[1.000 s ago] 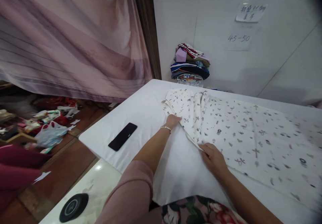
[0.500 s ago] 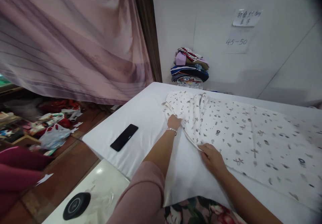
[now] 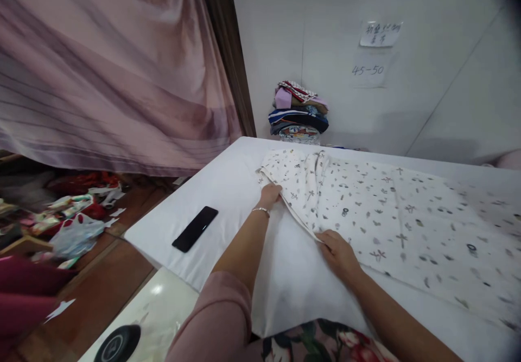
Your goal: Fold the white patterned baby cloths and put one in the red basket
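A long white cloth [image 3: 370,215] printed with small dark motifs lies across the table and runs off toward the right. Its left end is bunched, with raised folds near the far side. My left hand [image 3: 270,195], with a bracelet at the wrist, pinches the near edge close to the cloth's left corner. Farther right along that same edge, my right hand [image 3: 337,251] is closed on the hem, thumb and fingers together. Between the two hands the edge is drawn out in a slanting line, slightly lifted from the table.
A black phone [image 3: 195,228] lies on the white-covered table [image 3: 228,188], left of my arm. Folded clothes [image 3: 298,113] are stacked by the wall. A round black object [image 3: 118,344] sits on a lower pale surface [image 3: 163,302]. A pink curtain [image 3: 122,69] hangs left, above bags on the floor.
The view has turned slightly to the right. My left hand has pulled the cloth's corner a little to the left, and the edge between my hands looks straighter. Both hands keep their hold.
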Tool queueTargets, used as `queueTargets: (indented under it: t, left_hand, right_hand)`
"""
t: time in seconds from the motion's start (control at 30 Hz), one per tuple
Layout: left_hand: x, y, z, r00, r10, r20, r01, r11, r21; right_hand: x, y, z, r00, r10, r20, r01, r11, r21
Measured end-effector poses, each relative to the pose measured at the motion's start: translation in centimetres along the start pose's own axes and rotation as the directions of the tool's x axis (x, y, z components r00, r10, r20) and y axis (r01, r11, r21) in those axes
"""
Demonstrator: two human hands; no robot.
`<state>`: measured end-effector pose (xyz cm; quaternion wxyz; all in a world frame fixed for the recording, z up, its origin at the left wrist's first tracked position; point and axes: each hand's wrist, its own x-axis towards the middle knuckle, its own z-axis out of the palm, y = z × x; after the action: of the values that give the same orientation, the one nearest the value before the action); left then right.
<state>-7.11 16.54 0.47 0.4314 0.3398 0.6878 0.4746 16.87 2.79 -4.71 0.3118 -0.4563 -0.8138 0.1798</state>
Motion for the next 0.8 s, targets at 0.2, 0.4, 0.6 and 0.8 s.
queueTargets:
  t: [0.2, 0.4, 0.6, 0.8]
  left_hand:
    - [-3.6, -0.1, -4.0, 0.998, 0.056, -0.014, -0.058, 0.97, -0.238]
    - [-6.3, -4.4, -7.1, 0.99, -0.121, 0.076, 0.138, 0.949, -0.282]
    - [-6.0, -5.0, -7.1, 0.993, -0.088, 0.079, 0.108, 0.95, -0.294]
    - [-5.7, -6.2, -6.6, 0.998, -0.051, 0.04, 0.061, 0.949, -0.309]
  right_hand:
    - [-0.7, -0.8, -0.6, 0.994, -0.104, -0.029, 0.101, 0.991, -0.084]
    - [-1.8, -2.0, -0.8, 0.972, -0.157, 0.174, 0.185, 0.969, -0.161]
    - [-2.0, -2.8, -0.9, 0.954, -0.069, 0.292, 0.151, 0.951, -0.27]
    - [-1.6, -3.5, 0.0, 0.951, -0.01, 0.309, 0.133, 0.915, -0.38]
